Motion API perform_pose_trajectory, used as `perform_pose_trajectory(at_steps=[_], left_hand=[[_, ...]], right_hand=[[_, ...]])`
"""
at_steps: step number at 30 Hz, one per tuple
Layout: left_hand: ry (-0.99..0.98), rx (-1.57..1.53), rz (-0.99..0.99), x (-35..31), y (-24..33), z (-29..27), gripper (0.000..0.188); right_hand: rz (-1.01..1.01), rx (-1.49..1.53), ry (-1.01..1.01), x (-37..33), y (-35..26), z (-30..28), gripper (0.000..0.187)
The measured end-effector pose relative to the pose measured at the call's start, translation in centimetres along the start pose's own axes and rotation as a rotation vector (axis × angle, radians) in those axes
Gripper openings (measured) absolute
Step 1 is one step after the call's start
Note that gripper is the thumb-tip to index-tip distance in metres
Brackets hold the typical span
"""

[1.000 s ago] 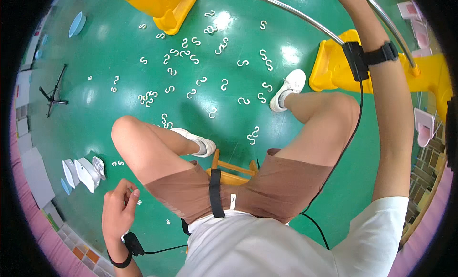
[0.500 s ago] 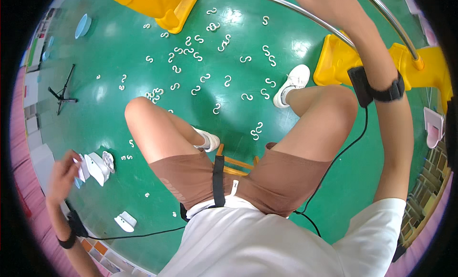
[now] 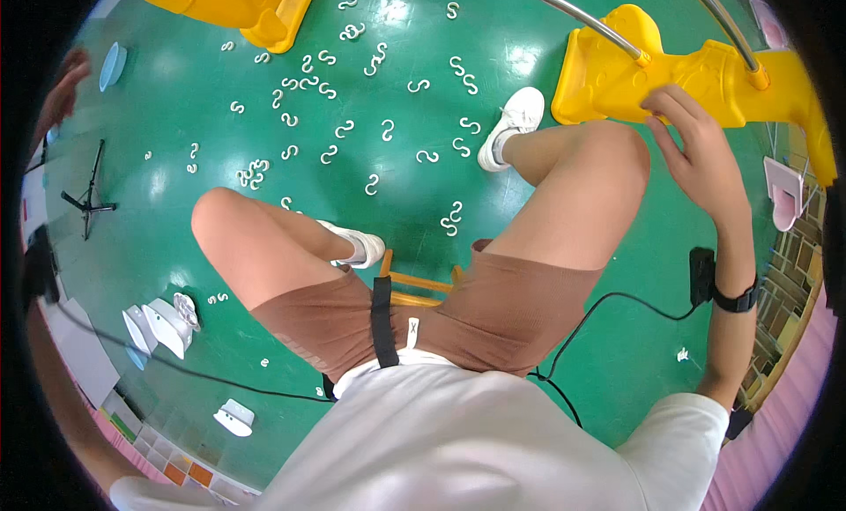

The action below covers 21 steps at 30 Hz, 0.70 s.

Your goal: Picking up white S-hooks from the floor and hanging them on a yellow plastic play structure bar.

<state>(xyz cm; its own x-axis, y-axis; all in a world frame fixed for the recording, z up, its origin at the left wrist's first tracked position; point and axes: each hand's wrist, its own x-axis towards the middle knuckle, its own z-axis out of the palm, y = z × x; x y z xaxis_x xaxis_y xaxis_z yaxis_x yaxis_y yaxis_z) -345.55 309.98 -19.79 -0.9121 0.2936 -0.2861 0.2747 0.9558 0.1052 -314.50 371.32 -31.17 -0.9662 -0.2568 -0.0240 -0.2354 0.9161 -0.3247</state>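
My right hand (image 3: 701, 159) is raised above my right knee, beside a yellow plastic stand base (image 3: 696, 75). Its fingers curve loosely with the thumb apart, and nothing shows between them. Out at the far left rim is my left hand (image 3: 63, 86), dim and smeared, near a light blue basin (image 3: 113, 67); whether it holds anything I cannot make out. Many white S-shaped hooks (image 3: 388, 129) lie scattered over the green floor (image 3: 405, 35) in front of my legs. Several of them form a small heap (image 3: 253, 174) beside my left knee.
Metal tubes (image 3: 582, 22) rise from the yellow base. Another yellow base (image 3: 282, 22) stands far left. A black tripod (image 3: 88, 194) and white containers (image 3: 167, 326) are at left. Cables (image 3: 608, 304) run from both wrists to my waist. A pink-and-white object (image 3: 783, 194) stands at right.
My right hand has come down and back from the metal tubes. My left hand has swung forward and outward, away from the white containers. The whole view has shifted slightly.
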Motion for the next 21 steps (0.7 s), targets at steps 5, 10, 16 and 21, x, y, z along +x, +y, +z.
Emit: perform_pose_trajectory(at_steps=[5, 10, 16, 21], left_hand=[[-0.244, -0.116, 0.142, 4.1, 9.8, 11.5, 0.029], [-0.438, -0.032, 0.272, 3.9, 15.9, 26.8, 0.029], [-0.697, -0.126, -0.014, 1.5, 17.9, 43.0, 0.033], [-0.672, -0.228, -0.189, -1.5, 17.8, 53.4, 0.030]], right_hand=[[0.246, 0.136, -0.009, -6.1, 3.6, 3.2, 0.013], [0.394, 0.262, -0.131, -9.1, 6.5, 10.4, 0.016], [0.358, 0.703, -0.419, -13.1, 6.4, 23.5, 0.029], [0.177, 0.591, -0.642, -13.1, 2.0, 37.7, 0.037]])
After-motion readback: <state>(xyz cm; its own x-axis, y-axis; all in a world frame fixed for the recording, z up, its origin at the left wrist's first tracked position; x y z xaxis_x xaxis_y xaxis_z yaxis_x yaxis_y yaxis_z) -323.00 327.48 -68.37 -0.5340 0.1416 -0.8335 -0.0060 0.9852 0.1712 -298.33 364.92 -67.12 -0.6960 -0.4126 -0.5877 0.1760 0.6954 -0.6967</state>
